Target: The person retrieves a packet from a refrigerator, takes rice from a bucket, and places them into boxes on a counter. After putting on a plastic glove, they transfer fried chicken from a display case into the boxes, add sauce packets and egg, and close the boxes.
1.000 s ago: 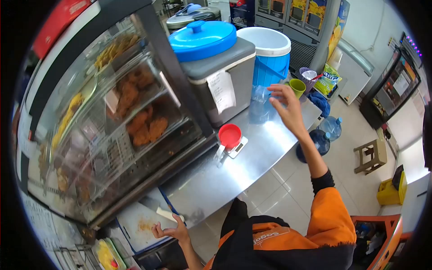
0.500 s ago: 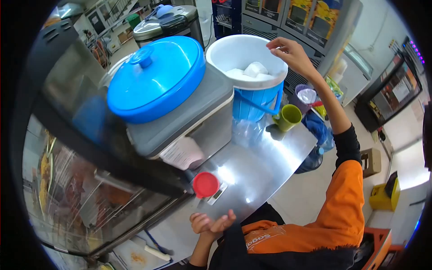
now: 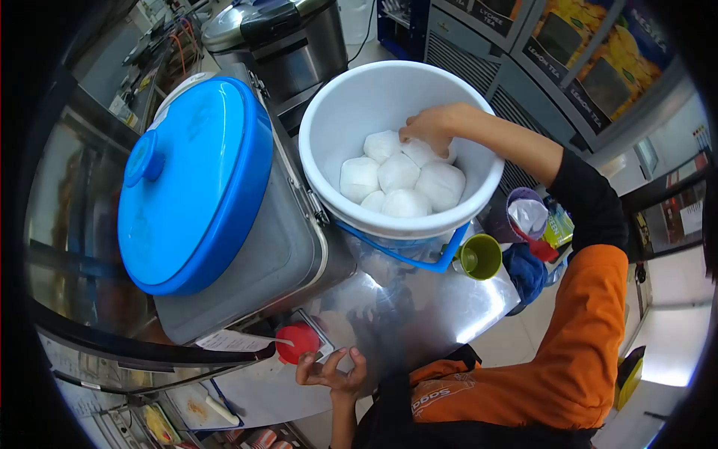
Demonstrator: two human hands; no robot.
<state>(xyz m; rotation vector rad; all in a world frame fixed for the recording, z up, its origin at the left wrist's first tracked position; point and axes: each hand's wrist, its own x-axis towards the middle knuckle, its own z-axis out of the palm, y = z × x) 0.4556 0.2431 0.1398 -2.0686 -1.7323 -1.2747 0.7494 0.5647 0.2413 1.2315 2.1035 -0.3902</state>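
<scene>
Your right hand (image 3: 428,135) dipping into a white plastic bucket (image 3: 329,123), curled over a white round bundle (image 3: 425,156), grip unclear, left hand (image 3: 334,372) half-open, empty

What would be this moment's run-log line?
Right hand: inside bucket, at white ball | Left hand: empty, near red cup | Blue lid: on grey cooler

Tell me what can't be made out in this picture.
All in the head view:
- Whether the right hand grips a white bundle: the hand hides its contact.
- Bottom of the bucket: covered by the bundles.
- Inside of the grey box: hidden by its closed top.
- Writing on the paper slip: too small, steeply angled.
- Contents of the glass case: blurred.
</scene>
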